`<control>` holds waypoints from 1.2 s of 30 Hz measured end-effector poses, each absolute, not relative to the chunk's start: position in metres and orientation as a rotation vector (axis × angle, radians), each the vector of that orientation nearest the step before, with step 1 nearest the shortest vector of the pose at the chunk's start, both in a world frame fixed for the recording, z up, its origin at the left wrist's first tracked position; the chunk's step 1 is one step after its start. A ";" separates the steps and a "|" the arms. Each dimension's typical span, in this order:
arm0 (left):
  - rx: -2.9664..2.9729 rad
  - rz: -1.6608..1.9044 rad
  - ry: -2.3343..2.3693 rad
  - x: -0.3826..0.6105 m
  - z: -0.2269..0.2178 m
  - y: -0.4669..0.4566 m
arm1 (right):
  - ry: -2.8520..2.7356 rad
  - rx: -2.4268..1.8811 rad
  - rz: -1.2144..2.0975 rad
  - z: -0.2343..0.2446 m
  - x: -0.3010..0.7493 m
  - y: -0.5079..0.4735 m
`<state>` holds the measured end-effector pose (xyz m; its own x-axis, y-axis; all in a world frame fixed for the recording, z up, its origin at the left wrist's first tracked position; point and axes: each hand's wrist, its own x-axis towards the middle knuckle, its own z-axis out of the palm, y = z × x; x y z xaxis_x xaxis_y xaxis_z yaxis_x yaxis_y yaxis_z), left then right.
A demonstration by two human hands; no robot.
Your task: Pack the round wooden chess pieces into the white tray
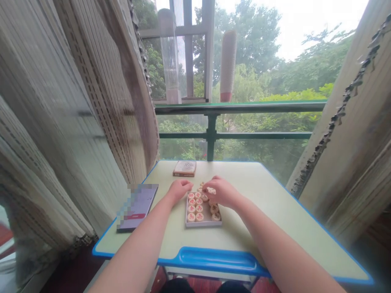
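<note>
A shallow, light-coloured box [203, 224] holds round Chinese chess pieces [199, 208] with red characters, set in columns. Bare bottom shows between the left columns and the right one. Beside the box's far left corner, my left hand [180, 191] has its thumb and fingers pressed together; whether anything is between them is hidden. My right hand [224, 192] is over the far right part of the box, fingers bent down and closed among pieces there. What it grips is hard to make out. A few loose pieces [200, 186] lie just beyond the box, partly behind my right hand.
A small flat box [184, 168] lies at the table's far side. A dark-edged flat item [139, 211], partly blurred, rests at the left edge. The pale table [275, 228] has a blue rim and a blue front tray [216, 260]. Curtains [100, 101] and a green railing [259, 107] surround it.
</note>
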<state>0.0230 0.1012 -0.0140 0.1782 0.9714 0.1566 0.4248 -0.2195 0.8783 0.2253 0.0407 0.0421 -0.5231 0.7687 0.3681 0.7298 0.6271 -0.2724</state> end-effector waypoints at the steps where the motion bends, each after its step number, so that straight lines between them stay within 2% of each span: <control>1: 1.743 0.992 1.327 0.023 -0.014 0.102 | -2.433 -1.170 0.089 0.043 0.224 0.039; 30: 1.727 0.989 1.341 0.023 -0.012 0.101 | -2.562 -1.161 0.084 0.036 0.223 0.047; 36: 1.736 0.994 1.334 0.022 -0.014 0.102 | -2.420 -1.247 0.048 0.033 0.227 0.052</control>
